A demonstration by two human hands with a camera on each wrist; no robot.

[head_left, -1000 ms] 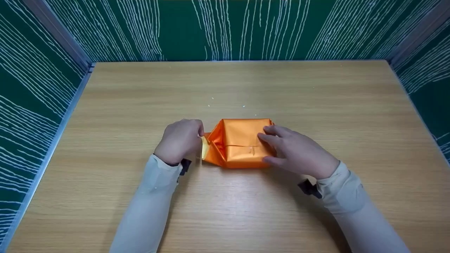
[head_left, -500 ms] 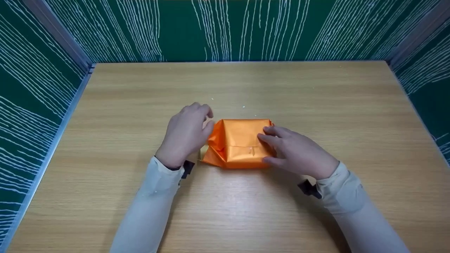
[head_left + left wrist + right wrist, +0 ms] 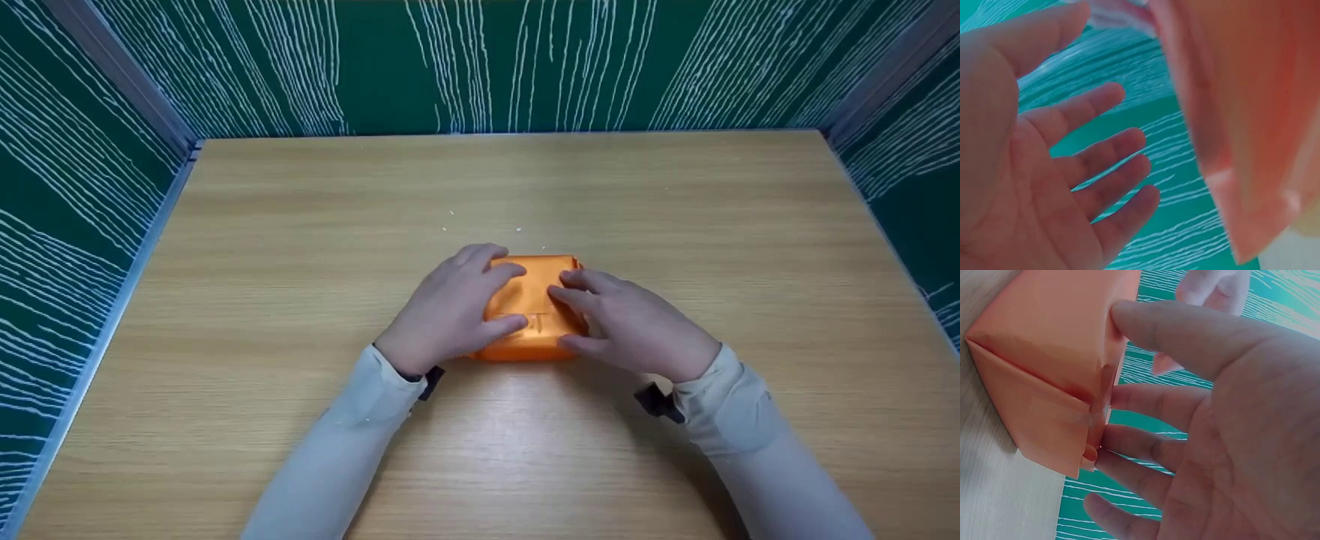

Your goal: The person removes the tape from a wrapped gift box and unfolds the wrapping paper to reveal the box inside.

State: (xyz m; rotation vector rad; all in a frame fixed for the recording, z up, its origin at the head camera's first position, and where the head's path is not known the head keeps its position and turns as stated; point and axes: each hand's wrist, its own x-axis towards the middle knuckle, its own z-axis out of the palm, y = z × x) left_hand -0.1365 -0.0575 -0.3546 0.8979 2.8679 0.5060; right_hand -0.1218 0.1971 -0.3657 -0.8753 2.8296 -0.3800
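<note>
An orange paper-wrapped package point(image 3: 536, 281) lies on the table between the two hands. My left hand point(image 3: 450, 307) is over its left end, hiding that end in the head view. In the left wrist view the left hand's fingers point(image 3: 1095, 152) are spread and fairly straight, with the package point(image 3: 1252, 112) beside them. My right hand point(image 3: 637, 326) rests against the package's right side, fingers extended. From the right wrist, the right thumb point(image 3: 1151, 323) presses into the paper near a folded, taped end flap point(image 3: 1044, 416), and some fingertips touch the package's edge.
The package sits on a wood-grain table point(image 3: 300, 225). Green walls point(image 3: 382, 82) with white wavy lines stand at the back and both sides. A few tiny white scraps point(image 3: 518, 229) lie beyond the package.
My left hand has let go of the loose paper at the package's left end, lifted, opened and moved right over that end. The right hand has stayed in place.
</note>
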